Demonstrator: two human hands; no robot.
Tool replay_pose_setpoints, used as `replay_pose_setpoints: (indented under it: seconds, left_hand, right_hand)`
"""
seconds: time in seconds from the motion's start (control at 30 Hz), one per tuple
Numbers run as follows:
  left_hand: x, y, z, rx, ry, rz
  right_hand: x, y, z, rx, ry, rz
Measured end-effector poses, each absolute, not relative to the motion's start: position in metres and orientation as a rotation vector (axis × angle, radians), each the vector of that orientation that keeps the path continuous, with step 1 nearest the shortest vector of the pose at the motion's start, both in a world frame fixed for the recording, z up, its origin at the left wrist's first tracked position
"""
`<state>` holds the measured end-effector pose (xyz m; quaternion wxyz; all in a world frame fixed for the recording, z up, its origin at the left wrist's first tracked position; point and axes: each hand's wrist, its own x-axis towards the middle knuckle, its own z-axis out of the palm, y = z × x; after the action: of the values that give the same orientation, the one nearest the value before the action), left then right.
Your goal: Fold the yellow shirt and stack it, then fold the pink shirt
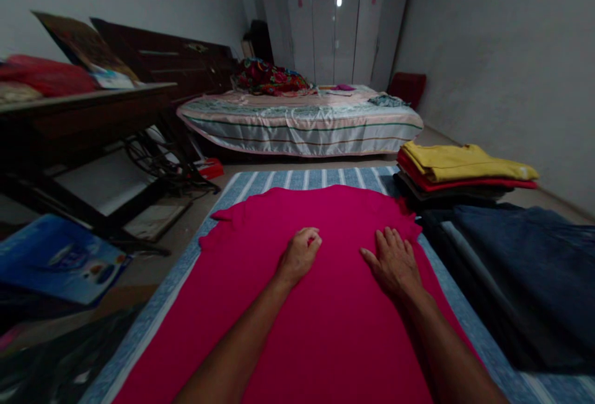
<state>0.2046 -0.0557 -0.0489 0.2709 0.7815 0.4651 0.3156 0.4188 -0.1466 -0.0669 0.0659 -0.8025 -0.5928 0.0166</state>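
Observation:
A magenta garment [288, 218] lies spread flat on a blue-and-white striped mat [307, 178] in front of me. My left hand [300, 255] rests on the middle of the cloth with its fingers curled in, pinching a small fold of it. Beside it, my right hand [395, 261] lies flat on the garment with the fingers stretched out, palm down, holding nothing.
A stack of folded clothes, yellow on top of red [460, 168], sits at the mat's far right corner. Dark blue clothing [520, 267] lies to the right. A dark wooden table [69, 125] stands at left, a blue packet [56, 258] below it, a bed [302, 119] behind.

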Motion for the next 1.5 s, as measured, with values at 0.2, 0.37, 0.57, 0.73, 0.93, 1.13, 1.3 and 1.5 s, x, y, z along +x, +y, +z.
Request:
replay_pose_setpoints:
  seconds: [0.2, 0.37, 0.57, 0.73, 0.93, 1.13, 1.3, 1.5]
  left_hand:
    - [0.214, -0.062, -0.052, 2.403, 1.125, 0.752]
    - [0.218, -0.064, -0.051, 2.61, 1.107, 0.607]
    - [0.223, -0.067, -0.042, 2.733, 1.106, 0.394]
    - [0.235, -0.074, -0.034, 2.877, 1.112, 0.173]
    - [0.244, -0.08, -0.027, 2.995, 1.034, 0.0]
    - [0.239, -0.077, -0.033, 2.967, 1.136, 0.086]
    - [0.22, -0.068, -0.035, 2.958, 1.183, 0.263]
    - [0.162, -0.043, -0.026, 2.897, 1.369, 0.423]
  right_hand:
    - [0.419, -0.148, -0.064, -2.423, -1.779, 0.057]
    - [0.418, -0.148, -0.063, -2.415, -1.784, 0.046]
    - [0.419, -0.147, -0.064, -2.416, -1.779, 0.036]
    - [0.419, -0.147, -0.065, -2.402, -1.78, 0.028]
    - [0.418, -0.146, -0.067, -2.407, -1.771, 0.048]
    - [0.418, -0.146, -0.066, -2.398, -1.769, 0.055]
    - [0.418, -0.145, -0.066, -2.403, -1.762, 0.077]
    - [0.418, -0.145, -0.069, -2.408, -1.761, 0.073]
